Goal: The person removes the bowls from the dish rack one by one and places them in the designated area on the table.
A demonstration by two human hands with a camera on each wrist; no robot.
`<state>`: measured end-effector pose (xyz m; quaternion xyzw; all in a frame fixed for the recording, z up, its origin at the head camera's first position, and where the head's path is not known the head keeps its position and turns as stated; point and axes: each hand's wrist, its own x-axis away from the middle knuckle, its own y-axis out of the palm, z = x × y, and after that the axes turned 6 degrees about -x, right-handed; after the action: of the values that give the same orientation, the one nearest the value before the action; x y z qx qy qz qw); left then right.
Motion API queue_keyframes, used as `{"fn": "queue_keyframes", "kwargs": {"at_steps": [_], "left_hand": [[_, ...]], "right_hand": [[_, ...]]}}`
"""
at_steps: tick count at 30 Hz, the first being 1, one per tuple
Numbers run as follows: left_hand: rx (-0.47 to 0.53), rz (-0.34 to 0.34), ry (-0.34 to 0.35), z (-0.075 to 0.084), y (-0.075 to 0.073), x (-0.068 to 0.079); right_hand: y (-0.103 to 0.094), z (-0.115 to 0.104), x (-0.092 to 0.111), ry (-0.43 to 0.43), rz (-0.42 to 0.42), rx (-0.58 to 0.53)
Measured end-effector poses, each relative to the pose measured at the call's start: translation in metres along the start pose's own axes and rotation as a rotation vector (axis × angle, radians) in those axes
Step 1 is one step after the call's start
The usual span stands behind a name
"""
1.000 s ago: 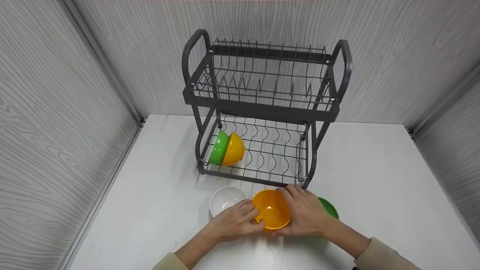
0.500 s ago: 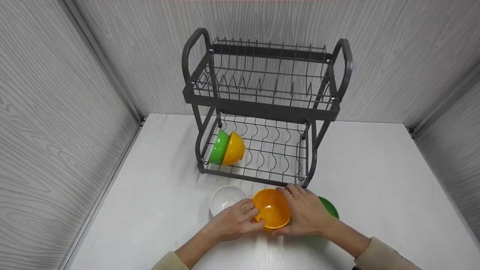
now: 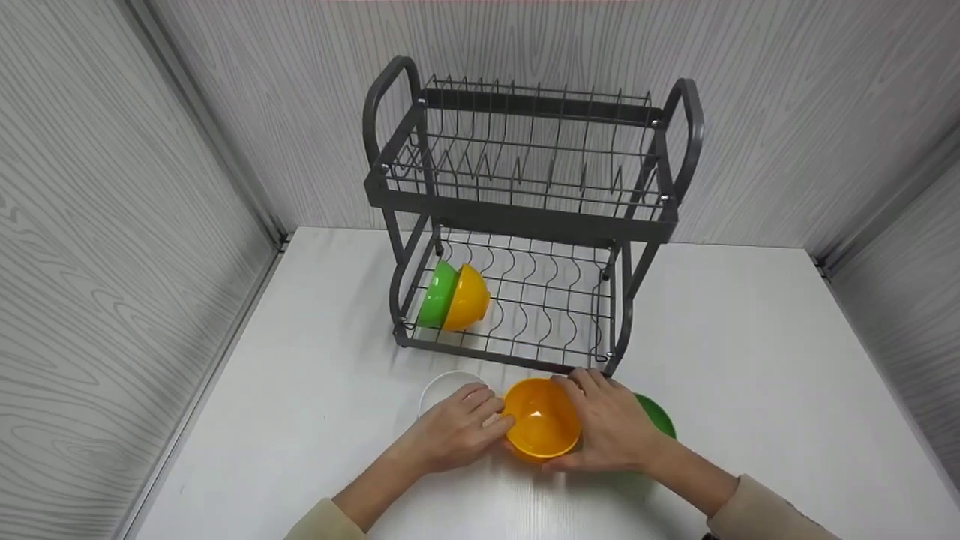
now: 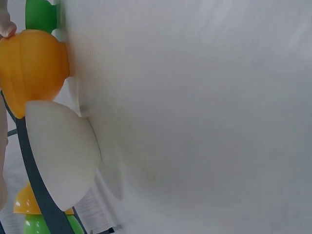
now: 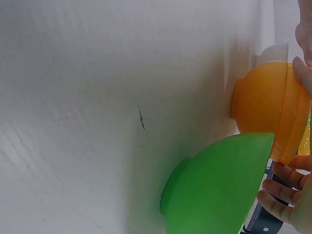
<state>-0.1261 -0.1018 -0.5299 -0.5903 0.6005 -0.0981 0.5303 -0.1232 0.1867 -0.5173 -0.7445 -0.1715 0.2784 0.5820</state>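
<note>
In the head view an orange bowl [image 3: 541, 420] is held between both hands at the front of the rack. A line runs round it below the rim, as of nested bowls, in the right wrist view. My right hand [image 3: 611, 424] grips its right side, thumb near the front and fingers behind. My left hand [image 3: 454, 431] has curled fingers at the left rim, one fingertip overlapping it. A white bowl [image 3: 442, 386] stands partly hidden behind the left hand. To the right, a green bowl [image 5: 219, 190] is largely covered by the right hand in the head view.
A dark two-tier dish rack [image 3: 525, 214] stands behind the hands. On its lower tier, at the left, a green bowl [image 3: 436, 296] and a yellow-orange bowl [image 3: 468, 298] lean on edge together. White table [image 3: 315, 390] lies around, with panel walls behind and beside.
My left hand has shifted slightly left, its digits drawing back from inside the orange bowl to its rim and covering more of the white bowl. The right hand keeps its grip.
</note>
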Motion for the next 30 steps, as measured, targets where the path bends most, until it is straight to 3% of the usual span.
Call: {"fn": "queue_keyframes", "kwargs": {"at_steps": [13,20,30], "left_hand": [[-0.038,-0.014,-0.135,-0.046,-0.007,0.019],[-0.044,-0.048,-0.215,-0.066,0.000,0.037],[-0.109,-0.087,-0.310,-0.081,0.014,0.055]], "right_hand": [[0.000,0.001,0.000,0.029,-0.041,-0.008],[0.000,0.001,0.000,0.041,-0.050,-0.005],[-0.001,0.000,0.000,0.037,-0.055,-0.011]]}}
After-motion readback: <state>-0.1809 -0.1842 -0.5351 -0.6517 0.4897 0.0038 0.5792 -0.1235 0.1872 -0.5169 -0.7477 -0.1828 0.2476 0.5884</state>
